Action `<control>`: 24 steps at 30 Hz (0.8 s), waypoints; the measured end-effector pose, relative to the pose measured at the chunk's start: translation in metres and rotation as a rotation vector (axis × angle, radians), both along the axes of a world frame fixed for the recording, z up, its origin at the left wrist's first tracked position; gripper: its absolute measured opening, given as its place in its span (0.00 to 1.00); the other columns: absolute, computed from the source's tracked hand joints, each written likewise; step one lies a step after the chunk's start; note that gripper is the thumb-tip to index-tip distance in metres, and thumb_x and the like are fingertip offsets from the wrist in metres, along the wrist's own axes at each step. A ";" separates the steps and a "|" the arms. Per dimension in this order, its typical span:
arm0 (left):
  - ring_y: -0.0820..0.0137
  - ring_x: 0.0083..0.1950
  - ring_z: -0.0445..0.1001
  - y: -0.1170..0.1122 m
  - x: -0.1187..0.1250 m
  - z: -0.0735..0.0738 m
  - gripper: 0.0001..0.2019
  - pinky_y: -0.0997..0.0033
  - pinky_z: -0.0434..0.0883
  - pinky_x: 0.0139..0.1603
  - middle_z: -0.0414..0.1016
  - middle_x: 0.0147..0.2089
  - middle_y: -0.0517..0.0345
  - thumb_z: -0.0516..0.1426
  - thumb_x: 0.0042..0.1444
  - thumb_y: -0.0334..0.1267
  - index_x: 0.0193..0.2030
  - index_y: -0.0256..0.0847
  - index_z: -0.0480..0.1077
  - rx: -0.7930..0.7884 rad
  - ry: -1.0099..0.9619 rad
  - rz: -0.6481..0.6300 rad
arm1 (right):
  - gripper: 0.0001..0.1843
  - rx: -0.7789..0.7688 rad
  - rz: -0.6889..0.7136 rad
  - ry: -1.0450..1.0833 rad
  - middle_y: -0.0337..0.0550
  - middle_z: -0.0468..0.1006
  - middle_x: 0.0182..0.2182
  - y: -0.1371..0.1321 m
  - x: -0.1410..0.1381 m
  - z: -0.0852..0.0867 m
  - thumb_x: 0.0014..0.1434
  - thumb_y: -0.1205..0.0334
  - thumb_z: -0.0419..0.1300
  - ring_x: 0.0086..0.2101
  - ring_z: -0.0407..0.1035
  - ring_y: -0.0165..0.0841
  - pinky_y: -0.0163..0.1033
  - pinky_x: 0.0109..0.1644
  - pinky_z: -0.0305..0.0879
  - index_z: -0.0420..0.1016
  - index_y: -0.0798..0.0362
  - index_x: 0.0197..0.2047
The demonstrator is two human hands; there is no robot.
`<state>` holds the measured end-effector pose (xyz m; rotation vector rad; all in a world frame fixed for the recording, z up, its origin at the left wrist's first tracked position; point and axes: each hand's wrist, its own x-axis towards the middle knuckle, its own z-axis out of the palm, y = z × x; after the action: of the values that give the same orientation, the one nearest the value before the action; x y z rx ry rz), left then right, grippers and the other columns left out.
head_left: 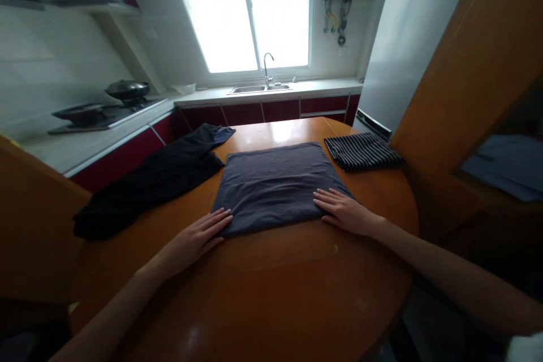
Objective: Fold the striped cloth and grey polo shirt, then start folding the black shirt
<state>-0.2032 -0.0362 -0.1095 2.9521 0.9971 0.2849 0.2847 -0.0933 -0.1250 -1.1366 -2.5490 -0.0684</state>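
A dark grey folded garment lies as a flat rectangle in the middle of the wooden table, with light wrinkles toward its near side. My left hand rests at its near left corner, fingers stretched out and the fingertips on the cloth. On the near right corner, my right hand lies flat with its fingers extended over the fabric. Neither hand grips anything. What kind of garment it is cannot be made out.
Black trousers stretch along the table's left side. A folded black-and-white striped cloth sits at the right. Beyond the table are a counter with a sink, a stove with pans, and a fridge.
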 end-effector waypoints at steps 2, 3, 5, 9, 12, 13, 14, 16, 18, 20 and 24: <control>0.60 0.70 0.64 0.000 -0.003 0.002 0.27 0.56 0.65 0.70 0.61 0.72 0.56 0.49 0.71 0.41 0.75 0.49 0.54 0.036 -0.004 -0.033 | 0.25 0.031 0.008 -0.033 0.50 0.67 0.66 -0.001 0.009 0.000 0.68 0.68 0.55 0.66 0.59 0.41 0.52 0.70 0.57 0.68 0.52 0.67; 0.62 0.70 0.65 -0.001 -0.004 0.003 0.27 0.58 0.66 0.70 0.62 0.72 0.57 0.47 0.71 0.36 0.75 0.49 0.52 0.045 0.000 -0.041 | 0.26 0.047 0.003 -0.049 0.50 0.67 0.66 -0.001 0.015 0.001 0.67 0.71 0.54 0.65 0.61 0.41 0.51 0.70 0.58 0.68 0.52 0.67; 0.64 0.69 0.66 -0.002 -0.005 0.006 0.30 0.59 0.66 0.70 0.62 0.72 0.59 0.44 0.68 0.28 0.76 0.51 0.51 0.051 0.012 -0.039 | 0.28 0.071 -0.027 -0.069 0.48 0.68 0.65 -0.001 0.028 0.001 0.65 0.76 0.52 0.65 0.61 0.40 0.50 0.70 0.58 0.69 0.51 0.67; 0.65 0.69 0.66 0.000 -0.002 0.008 0.30 0.59 0.66 0.70 0.64 0.71 0.59 0.44 0.67 0.26 0.74 0.52 0.56 0.064 -0.010 -0.028 | 0.29 0.074 -0.090 -0.032 0.47 0.70 0.64 -0.001 0.054 -0.002 0.64 0.77 0.51 0.64 0.63 0.40 0.52 0.69 0.61 0.71 0.50 0.65; 0.66 0.68 0.67 0.004 -0.002 0.009 0.26 0.59 0.66 0.70 0.67 0.69 0.57 0.46 0.69 0.29 0.71 0.50 0.62 0.040 -0.031 -0.046 | 0.27 0.045 -0.055 0.031 0.46 0.71 0.63 0.001 0.070 -0.005 0.66 0.74 0.50 0.64 0.63 0.40 0.54 0.68 0.61 0.72 0.49 0.64; 0.66 0.68 0.67 0.003 -0.003 0.010 0.25 0.59 0.66 0.70 0.68 0.68 0.56 0.46 0.70 0.30 0.70 0.49 0.63 0.024 -0.033 -0.053 | 0.26 0.032 -0.035 0.054 0.45 0.71 0.63 0.001 0.074 -0.006 0.67 0.72 0.50 0.64 0.62 0.40 0.54 0.69 0.61 0.72 0.48 0.65; 0.67 0.68 0.67 0.002 -0.004 0.011 0.24 0.59 0.65 0.71 0.68 0.68 0.56 0.46 0.70 0.30 0.70 0.49 0.64 0.010 -0.037 -0.059 | 0.26 0.018 -0.016 0.075 0.45 0.71 0.63 0.000 0.077 -0.007 0.68 0.71 0.50 0.65 0.62 0.40 0.54 0.69 0.60 0.71 0.47 0.65; 0.68 0.68 0.67 -0.006 -0.006 0.014 0.24 0.58 0.64 0.72 0.68 0.68 0.57 0.46 0.70 0.30 0.69 0.50 0.64 -0.018 -0.049 -0.066 | 0.25 -0.017 0.009 0.119 0.43 0.70 0.64 -0.006 0.081 -0.008 0.68 0.69 0.50 0.65 0.61 0.40 0.54 0.70 0.58 0.70 0.46 0.66; 0.68 0.68 0.67 -0.018 -0.008 0.016 0.25 0.58 0.64 0.72 0.69 0.68 0.57 0.46 0.69 0.29 0.70 0.50 0.64 -0.047 -0.072 -0.062 | 0.25 -0.066 0.025 0.159 0.43 0.71 0.64 -0.017 0.083 -0.007 0.69 0.67 0.51 0.66 0.60 0.40 0.54 0.70 0.57 0.70 0.45 0.66; 0.67 0.68 0.68 -0.035 -0.010 0.018 0.27 0.58 0.64 0.71 0.69 0.68 0.58 0.46 0.68 0.28 0.70 0.52 0.64 -0.099 -0.103 -0.036 | 0.24 -0.134 0.031 0.209 0.43 0.71 0.63 -0.031 0.083 -0.003 0.69 0.65 0.52 0.65 0.60 0.41 0.54 0.70 0.57 0.71 0.44 0.66; 0.64 0.66 0.70 -0.069 -0.014 0.029 0.25 0.59 0.65 0.70 0.70 0.66 0.62 0.50 0.67 0.32 0.68 0.55 0.66 -0.297 -0.161 0.052 | 0.21 -0.311 0.014 0.333 0.46 0.74 0.61 -0.058 0.085 0.015 0.68 0.62 0.55 0.63 0.64 0.44 0.53 0.68 0.61 0.77 0.44 0.61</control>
<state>-0.2169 -0.1055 -0.0802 2.5963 0.9994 0.3368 0.3696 -0.1518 -0.1104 -1.1272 -2.3167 0.4953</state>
